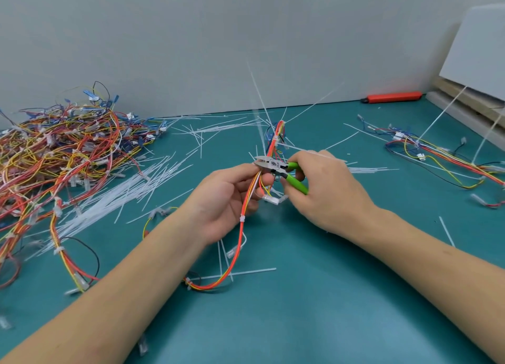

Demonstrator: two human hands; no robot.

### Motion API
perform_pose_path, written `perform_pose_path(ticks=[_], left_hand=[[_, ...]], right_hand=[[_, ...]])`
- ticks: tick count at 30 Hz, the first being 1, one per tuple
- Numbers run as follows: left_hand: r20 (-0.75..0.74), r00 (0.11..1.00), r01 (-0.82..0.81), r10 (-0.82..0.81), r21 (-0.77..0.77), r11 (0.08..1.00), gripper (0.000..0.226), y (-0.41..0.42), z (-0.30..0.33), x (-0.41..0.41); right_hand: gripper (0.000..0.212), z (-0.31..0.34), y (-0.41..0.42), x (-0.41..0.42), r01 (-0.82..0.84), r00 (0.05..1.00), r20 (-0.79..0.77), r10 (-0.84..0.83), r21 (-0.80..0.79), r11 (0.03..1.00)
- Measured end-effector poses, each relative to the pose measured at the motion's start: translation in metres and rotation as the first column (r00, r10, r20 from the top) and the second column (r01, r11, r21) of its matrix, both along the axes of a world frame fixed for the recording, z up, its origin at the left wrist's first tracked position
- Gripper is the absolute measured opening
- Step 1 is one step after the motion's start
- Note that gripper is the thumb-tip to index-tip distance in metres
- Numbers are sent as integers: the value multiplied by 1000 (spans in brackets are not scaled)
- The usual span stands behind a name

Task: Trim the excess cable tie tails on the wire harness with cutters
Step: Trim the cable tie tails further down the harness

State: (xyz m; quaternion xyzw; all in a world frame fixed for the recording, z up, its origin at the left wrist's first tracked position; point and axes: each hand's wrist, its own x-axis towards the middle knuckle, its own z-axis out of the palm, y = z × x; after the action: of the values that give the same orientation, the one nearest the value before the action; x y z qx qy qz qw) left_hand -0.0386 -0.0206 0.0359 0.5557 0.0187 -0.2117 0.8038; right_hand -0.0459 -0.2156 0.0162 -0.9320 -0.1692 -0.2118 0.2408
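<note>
L hand (232,197) grips a wire harness (240,243) of orange, yellow & white wires, fingers curled round the bundle just below the cutters. R hand (322,189) is wrapped round the green handles of the cutters (276,167); metal jaws point left, at the harness right above the L fingertips, a bit apart. Harness runs up past the jaws to a raised end w/ long white cable tie tails (259,98) sticking up & fanning out, blurred. Lower part hangs from the L hand, carries a white tie (242,218), and curves down onto the teal counter (328,295) btwn the forearms.

Big heap of multi-colour harnesses (60,156) at far left on the counter. Cut tie tails (131,189) scattered across the middle, densest beside the heap. Another harness (442,156) lies at right w/ long tails standing up. Orange tool (393,96) at the back by the wall; white board (481,52) leans at far right.
</note>
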Motion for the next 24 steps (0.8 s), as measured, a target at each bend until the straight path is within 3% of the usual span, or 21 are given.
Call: perform_pose_path(ticks=[7,17,24], left_hand=[[-41,999,-27,26,-22,999,34,-2,-4,1],[-181,982,20,-48,-153,988,13,1,-3,1],[-176,982,38,-65,-155,987,13,3,-3,2]], right_hand=[[24,-7,4,0,29,999,-14,-30,-50,998],[30,-11,6,-2,28,998,-50,-30,-31,999],[37,-11,5,-1,36,996,-77,-40,-48,998]])
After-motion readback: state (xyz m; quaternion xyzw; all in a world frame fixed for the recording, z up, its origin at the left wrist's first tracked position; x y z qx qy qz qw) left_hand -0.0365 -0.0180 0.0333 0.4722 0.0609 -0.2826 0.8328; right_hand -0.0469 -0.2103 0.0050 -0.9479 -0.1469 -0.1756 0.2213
